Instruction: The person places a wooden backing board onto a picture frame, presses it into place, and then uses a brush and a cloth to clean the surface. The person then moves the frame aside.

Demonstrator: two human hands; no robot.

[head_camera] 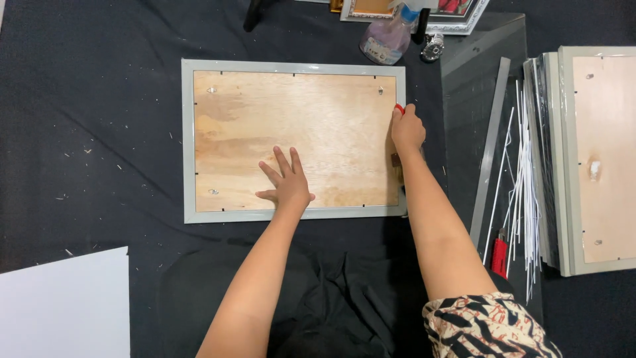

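Note:
A grey picture frame [189, 139] lies face down on black cloth, its plywood backing board [318, 119] showing. My left hand [286, 180] rests flat on the board near the lower middle, fingers spread. My right hand [407, 130] is at the frame's right edge, closed around a small tool with a red tip [399, 108] that presses against the frame's inner edge. Most of the tool is hidden by the fingers.
A spray bottle [387, 36] and another framed picture [457, 16] lie beyond the frame. To the right are a glass sheet [477, 79], a metal ruler [491, 149], white strips [527, 192], a red cutter [499, 255] and stacked frames [596, 159]. A white board [63, 305] sits at lower left.

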